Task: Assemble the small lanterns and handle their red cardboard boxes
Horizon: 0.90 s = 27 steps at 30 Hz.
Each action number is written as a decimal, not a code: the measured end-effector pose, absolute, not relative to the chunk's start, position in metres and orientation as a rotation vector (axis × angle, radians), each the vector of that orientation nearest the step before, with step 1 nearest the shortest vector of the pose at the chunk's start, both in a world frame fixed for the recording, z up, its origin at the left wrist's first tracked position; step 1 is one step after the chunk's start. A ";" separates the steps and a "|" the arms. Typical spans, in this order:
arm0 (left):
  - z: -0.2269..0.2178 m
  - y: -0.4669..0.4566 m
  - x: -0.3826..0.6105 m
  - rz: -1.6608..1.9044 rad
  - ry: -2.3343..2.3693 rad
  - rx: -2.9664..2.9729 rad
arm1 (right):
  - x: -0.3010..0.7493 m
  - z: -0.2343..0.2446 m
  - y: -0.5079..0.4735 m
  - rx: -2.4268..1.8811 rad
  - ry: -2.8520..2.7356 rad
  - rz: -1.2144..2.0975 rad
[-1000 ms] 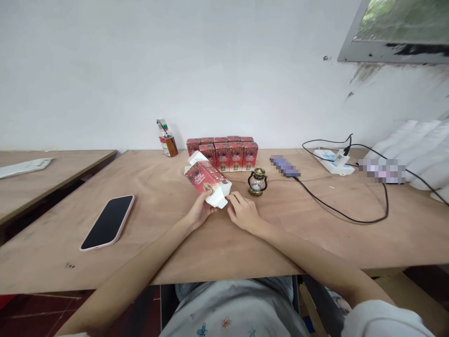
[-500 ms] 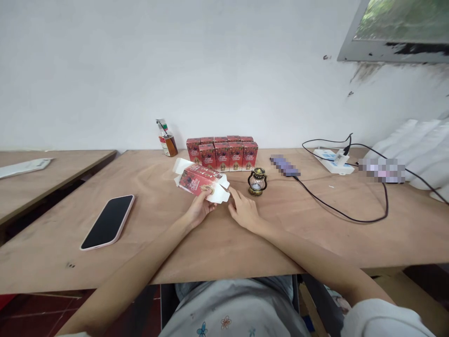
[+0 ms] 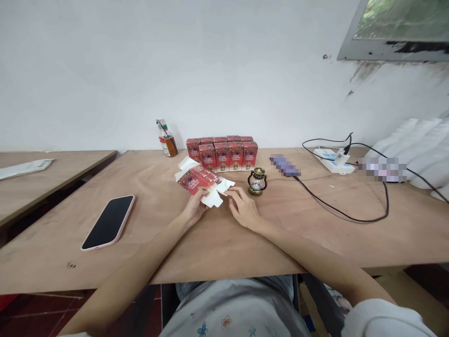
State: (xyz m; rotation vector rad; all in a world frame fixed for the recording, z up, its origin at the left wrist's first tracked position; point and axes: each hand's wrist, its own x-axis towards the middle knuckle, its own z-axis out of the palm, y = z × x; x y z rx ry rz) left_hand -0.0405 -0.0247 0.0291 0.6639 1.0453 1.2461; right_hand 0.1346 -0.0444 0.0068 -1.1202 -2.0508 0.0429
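Observation:
My left hand (image 3: 195, 207) grips the near edge of a red printed carton (image 3: 198, 180), its thumb on top. The carton is partly flattened, with white flaps spread at both ends. At the right end, my right hand (image 3: 244, 208) has its fingertips on a white flap, the fingers bent around its edge. Just right of that hand stands a small bronze-coloured lantern (image 3: 257, 182) with a clear middle. Behind the carton, several closed red boxes (image 3: 222, 156) with the same print stand in two rows.
A phone (image 3: 108, 222) lies at left on the wooden table (image 3: 168, 262). Against the wall stands a bottle of brown liquid (image 3: 168, 142). To the right are a blurred device (image 3: 285, 165) on a black cable, a white power strip (image 3: 333, 161) and white wrapped rolls (image 3: 414, 145).
The carton has turned and flattened, its right-end flaps now spread wider apart. My left hand has shifted slightly left, and my right fingertips have met a flap. The lantern and boxes have stayed put.

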 end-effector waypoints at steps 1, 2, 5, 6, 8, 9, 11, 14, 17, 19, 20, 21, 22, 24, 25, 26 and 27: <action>0.029 -0.025 -0.041 1.240 1.065 0.691 | 0.135 0.006 -0.044 -1.081 -1.982 0.061; 0.029 -0.027 -0.041 1.236 1.081 0.723 | 0.135 0.005 -0.043 -1.049 -1.914 0.072; 0.027 -0.032 -0.039 1.223 1.074 0.867 | 0.135 0.003 -0.039 -1.020 -1.787 0.091; 0.026 -0.033 -0.038 1.199 1.054 0.934 | 0.135 0.001 -0.038 -1.027 -1.780 0.113; 0.022 -0.036 -0.036 1.125 1.001 1.052 | 0.136 0.000 -0.036 -1.041 -1.793 0.196; 0.020 -0.036 -0.035 1.089 0.977 1.090 | 0.136 -0.001 -0.035 -1.042 -1.806 0.250; 0.017 -0.036 -0.036 1.049 0.945 1.121 | 0.137 -0.001 -0.034 -1.026 -1.845 0.345; 0.015 -0.036 -0.037 1.041 0.924 1.132 | 0.138 0.001 -0.034 -0.983 -1.932 0.406; 0.017 -0.036 -0.038 1.050 0.898 1.149 | 0.139 0.004 -0.036 -0.923 -2.003 0.424; 0.019 -0.037 -0.038 1.070 0.883 1.149 | 0.139 0.005 -0.036 -0.898 -2.015 0.431; 0.020 -0.037 -0.038 1.084 0.877 1.139 | 0.139 0.005 -0.037 -0.888 -2.020 0.440; 0.020 -0.037 -0.037 1.099 0.866 1.123 | 0.140 0.005 -0.037 -0.877 -2.026 0.456; 0.020 -0.037 -0.037 1.112 0.847 1.101 | 0.140 0.005 -0.037 -0.863 -2.027 0.480; 0.020 -0.035 -0.037 1.130 0.786 1.061 | 0.141 0.005 -0.037 -0.831 -2.006 0.547; 0.019 -0.034 -0.038 1.137 0.759 1.049 | 0.141 0.005 -0.037 -0.822 -1.980 0.584; 0.019 -0.033 -0.038 1.148 0.741 1.041 | 0.141 0.006 -0.037 -0.817 -1.948 0.619; 0.018 -0.032 -0.038 1.163 0.737 1.037 | 0.141 0.006 -0.037 -0.813 -1.919 0.650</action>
